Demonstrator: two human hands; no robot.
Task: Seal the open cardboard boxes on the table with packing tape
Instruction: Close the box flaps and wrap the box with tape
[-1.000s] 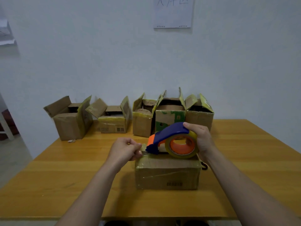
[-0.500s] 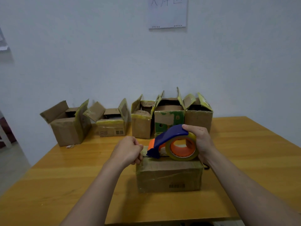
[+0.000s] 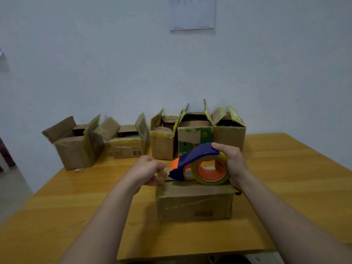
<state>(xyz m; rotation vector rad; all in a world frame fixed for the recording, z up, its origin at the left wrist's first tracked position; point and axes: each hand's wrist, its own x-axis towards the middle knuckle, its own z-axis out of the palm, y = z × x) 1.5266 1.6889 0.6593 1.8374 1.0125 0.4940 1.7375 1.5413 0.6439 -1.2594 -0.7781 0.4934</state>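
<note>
A closed cardboard box (image 3: 194, 202) stands on the wooden table (image 3: 285, 187) in front of me. On its top sits a tape dispenser (image 3: 200, 164) with a blue cover, an orange core and a yellowish tape roll. My right hand (image 3: 233, 162) grips the dispenser from the right side. My left hand (image 3: 147, 171) is at the box's top left edge, pinching the loose tape end (image 3: 164, 173) just in front of the dispenser's nose. Several open cardboard boxes stand in a row at the back, among them the open box with green print (image 3: 194, 140).
The row along the wall runs from the far-left open box (image 3: 74, 143) to the right open box (image 3: 229, 132). A sheet of paper (image 3: 192, 14) hangs on the wall. A thin black item (image 3: 237, 191) peeks out behind the near box.
The view has shifted slightly. My left hand has stayed at the tape end by the dispenser's nose, and the dispenser has lifted a little off the box top.
</note>
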